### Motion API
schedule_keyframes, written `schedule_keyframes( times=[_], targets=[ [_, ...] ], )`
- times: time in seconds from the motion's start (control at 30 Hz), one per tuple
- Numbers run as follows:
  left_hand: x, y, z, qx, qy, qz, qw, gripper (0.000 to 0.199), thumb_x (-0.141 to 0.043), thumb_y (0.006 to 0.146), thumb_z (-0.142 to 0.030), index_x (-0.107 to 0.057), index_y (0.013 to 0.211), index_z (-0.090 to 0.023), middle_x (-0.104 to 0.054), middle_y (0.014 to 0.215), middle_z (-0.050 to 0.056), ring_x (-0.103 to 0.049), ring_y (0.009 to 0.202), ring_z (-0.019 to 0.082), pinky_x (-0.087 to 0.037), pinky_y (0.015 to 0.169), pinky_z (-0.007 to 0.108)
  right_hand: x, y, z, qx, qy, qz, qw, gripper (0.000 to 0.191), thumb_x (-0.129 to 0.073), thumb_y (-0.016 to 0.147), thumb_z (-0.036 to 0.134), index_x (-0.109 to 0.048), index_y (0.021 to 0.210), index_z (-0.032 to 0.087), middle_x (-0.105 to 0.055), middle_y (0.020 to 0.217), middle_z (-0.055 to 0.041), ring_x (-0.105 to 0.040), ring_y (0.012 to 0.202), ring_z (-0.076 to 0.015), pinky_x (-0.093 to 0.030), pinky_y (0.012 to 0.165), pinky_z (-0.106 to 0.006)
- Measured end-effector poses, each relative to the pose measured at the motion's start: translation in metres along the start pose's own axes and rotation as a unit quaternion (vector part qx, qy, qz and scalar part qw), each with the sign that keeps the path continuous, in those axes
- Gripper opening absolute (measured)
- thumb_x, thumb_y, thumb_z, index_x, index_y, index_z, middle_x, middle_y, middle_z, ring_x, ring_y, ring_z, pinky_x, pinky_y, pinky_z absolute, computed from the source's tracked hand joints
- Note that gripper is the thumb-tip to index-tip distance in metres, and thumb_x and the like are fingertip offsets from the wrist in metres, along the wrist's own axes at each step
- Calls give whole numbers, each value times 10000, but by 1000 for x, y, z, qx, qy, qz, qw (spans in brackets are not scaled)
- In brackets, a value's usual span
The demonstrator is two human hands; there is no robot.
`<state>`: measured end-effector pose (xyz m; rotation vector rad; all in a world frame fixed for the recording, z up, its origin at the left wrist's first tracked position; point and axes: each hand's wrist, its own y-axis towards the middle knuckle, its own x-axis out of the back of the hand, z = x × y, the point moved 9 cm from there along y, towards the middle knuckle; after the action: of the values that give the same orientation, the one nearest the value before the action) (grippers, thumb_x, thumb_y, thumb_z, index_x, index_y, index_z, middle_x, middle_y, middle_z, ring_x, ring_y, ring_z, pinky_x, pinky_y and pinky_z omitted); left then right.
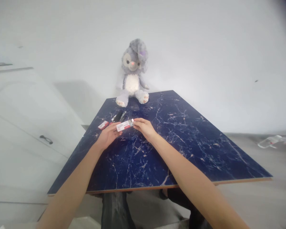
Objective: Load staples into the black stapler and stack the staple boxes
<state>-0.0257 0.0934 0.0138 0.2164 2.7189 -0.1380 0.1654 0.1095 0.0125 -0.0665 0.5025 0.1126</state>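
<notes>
My left hand (108,136) is closed around the left end of a small white and red box (124,126), held above the table. My right hand (144,128) pinches the box's right end, where a greyish part with a white tip shows between the fingers. Whether that part is inside the box or separate, I cannot make out. Just beyond my left hand lies a second small red and white box (103,125). Beside it rests a dark, elongated object (118,116) with lighter strips, partly hidden by the held box and my left hand.
A grey and white plush toy (132,76) sits at the table's far edge against the wall. The blue marble-patterned table (181,143) narrows away from me. White cabinets (26,127) with dark handles stand to the left. A clear plastic item (275,140) is off to the right.
</notes>
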Motion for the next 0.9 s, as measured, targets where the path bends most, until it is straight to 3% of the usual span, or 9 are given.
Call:
schedule_keyframes(
  times=[0.47, 0.9],
  targets=[
    [-4, -3, -2, -9, 25, 14, 1000, 251, -694, 828, -185, -715, 1074, -140, -727, 1055, 117, -681, 837, 186, -566, 755, 303, 4, 1, 1, 17, -22, 0, 1000, 217, -799, 662, 216, -713, 850, 148, -719, 805, -31, -635, 703, -106, -538, 745, -244],
    [-1, -3, -1, -16, 30, 23, 999, 277, -717, 825, -195, -713, 1097, -142, -712, 1117, 131, -678, 906, 201, -563, 792, 318, 4, 0, 2, 14, -30, -3, 999, 197, -784, 671, 199, -704, 845, 154, -712, 792, -23, -640, 704, -105, -537, 751, -241]
  ],
)
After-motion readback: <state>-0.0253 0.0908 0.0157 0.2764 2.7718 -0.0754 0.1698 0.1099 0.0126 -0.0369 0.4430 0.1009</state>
